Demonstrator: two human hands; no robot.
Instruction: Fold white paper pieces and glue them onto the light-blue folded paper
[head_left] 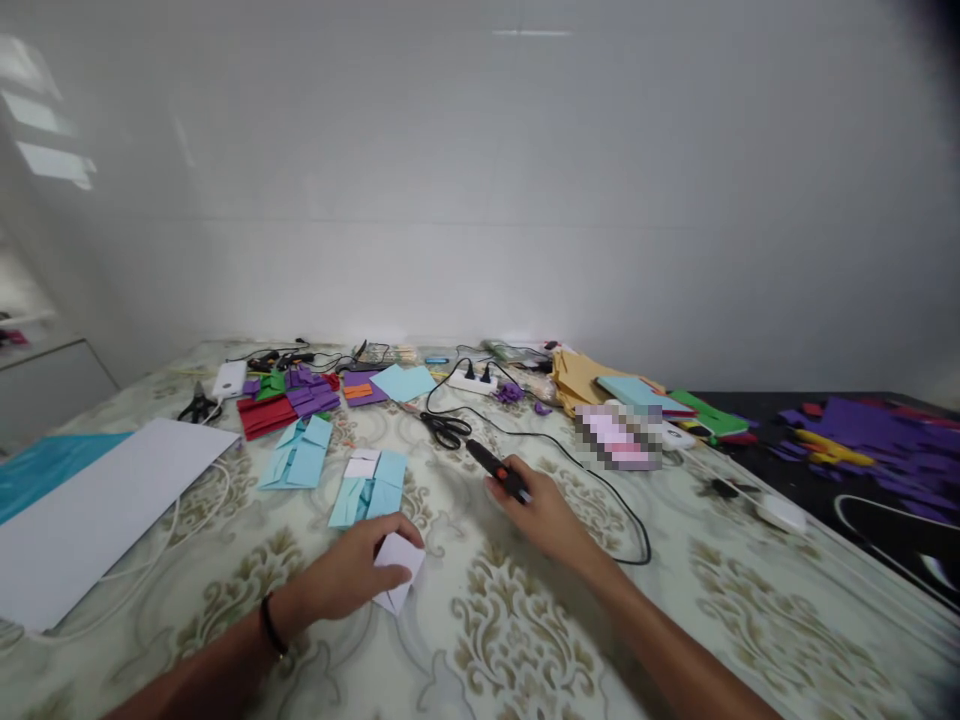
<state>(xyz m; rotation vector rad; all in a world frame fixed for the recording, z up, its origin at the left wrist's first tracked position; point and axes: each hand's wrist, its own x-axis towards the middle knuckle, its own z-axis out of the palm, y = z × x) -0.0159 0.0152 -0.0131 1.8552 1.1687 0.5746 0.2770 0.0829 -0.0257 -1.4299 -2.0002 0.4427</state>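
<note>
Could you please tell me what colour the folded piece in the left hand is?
The folded piece is white, as the head view shows.

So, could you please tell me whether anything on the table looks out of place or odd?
Two things, perhaps: the black cord lies in a loose bend beside the right hand, where it might snag, and the pink item further right is masked by blocky pixels, so its state can't be told.

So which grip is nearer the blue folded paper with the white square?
Left. The left grip, holding folded white paper, is just in front of the blue folded paper; the right grip, holding a black tool, is farther, to its right.
</note>
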